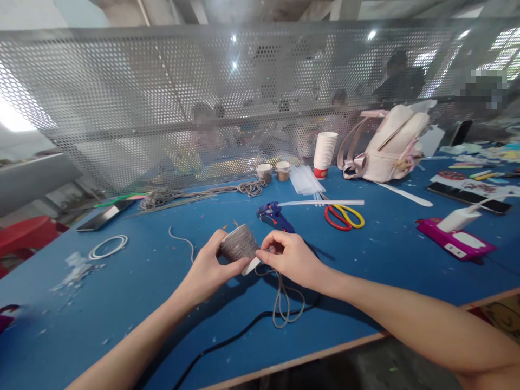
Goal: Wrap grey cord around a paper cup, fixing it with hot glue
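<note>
A paper cup (239, 244) wrapped in grey cord lies tilted in my left hand (209, 261), whose fingers and thumb close around it. A bare white strip of the cup shows at its lower right end. My right hand (294, 259) pinches the grey cord (289, 313) against that end, and a loose loop of it hangs to the table below. Just behind my right hand lies a blue glue gun (275, 215) with a long clear glue stick (325, 203) in its back. Its nozzle is hard to make out.
Scissors (344, 215) with red and yellow handles lie behind the glue gun. Two wrapped cups (283, 170), stacked paper cups (325, 151) and a backpack (392, 146) stand farther back. A purple power strip (455, 241) is at right; a black cable (227, 338) crosses the front.
</note>
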A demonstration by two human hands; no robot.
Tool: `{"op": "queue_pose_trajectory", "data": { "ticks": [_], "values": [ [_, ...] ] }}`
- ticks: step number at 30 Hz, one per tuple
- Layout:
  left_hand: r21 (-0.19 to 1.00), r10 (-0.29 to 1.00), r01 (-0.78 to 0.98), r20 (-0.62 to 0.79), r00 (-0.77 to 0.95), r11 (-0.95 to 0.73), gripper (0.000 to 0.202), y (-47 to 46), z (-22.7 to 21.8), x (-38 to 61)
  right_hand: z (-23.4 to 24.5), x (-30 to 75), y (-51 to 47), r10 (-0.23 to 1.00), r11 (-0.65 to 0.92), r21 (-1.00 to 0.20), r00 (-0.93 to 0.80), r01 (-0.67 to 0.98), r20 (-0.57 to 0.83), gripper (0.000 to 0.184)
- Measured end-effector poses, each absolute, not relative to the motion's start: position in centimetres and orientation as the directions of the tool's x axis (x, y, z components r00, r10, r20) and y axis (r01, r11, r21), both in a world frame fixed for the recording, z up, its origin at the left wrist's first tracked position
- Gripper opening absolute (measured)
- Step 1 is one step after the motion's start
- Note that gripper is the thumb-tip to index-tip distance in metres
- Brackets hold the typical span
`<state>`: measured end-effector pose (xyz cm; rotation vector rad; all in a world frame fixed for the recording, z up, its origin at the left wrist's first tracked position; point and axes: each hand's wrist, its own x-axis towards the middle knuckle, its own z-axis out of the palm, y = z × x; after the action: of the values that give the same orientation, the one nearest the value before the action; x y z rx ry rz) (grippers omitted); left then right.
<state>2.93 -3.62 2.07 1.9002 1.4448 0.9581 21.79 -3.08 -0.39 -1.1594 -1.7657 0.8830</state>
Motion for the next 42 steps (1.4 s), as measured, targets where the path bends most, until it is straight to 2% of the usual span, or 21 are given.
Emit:
{"op": "queue_pose_trajectory", "data": {
  "ticks": [29,36,42],
  "values": [
    [0.855,0.963,0.452,0.180,0.202,-0.255,0.027,-3.5,2.5,2.4,0.4,22.1,-2.8,0.945,0.255,-0.939,-0.263,0.230,0.192,0.013],
    [0.884,0.944,0.360,0.217,0.247,-0.297,0.026,-2.9,1.4,1.1,0.5,22.0,-2.9,0.947,0.218,-0.956,-0.278,0.194,0.160,0.013],
    [0.913,0.939,0.270,0.243,0.244,-0.307,0.036,-2.3,0.1,0.6,0.3,21.8,-2.9,0.946,0.201,-0.964,-0.290,0.174,0.145,0.015]
  ]
}}
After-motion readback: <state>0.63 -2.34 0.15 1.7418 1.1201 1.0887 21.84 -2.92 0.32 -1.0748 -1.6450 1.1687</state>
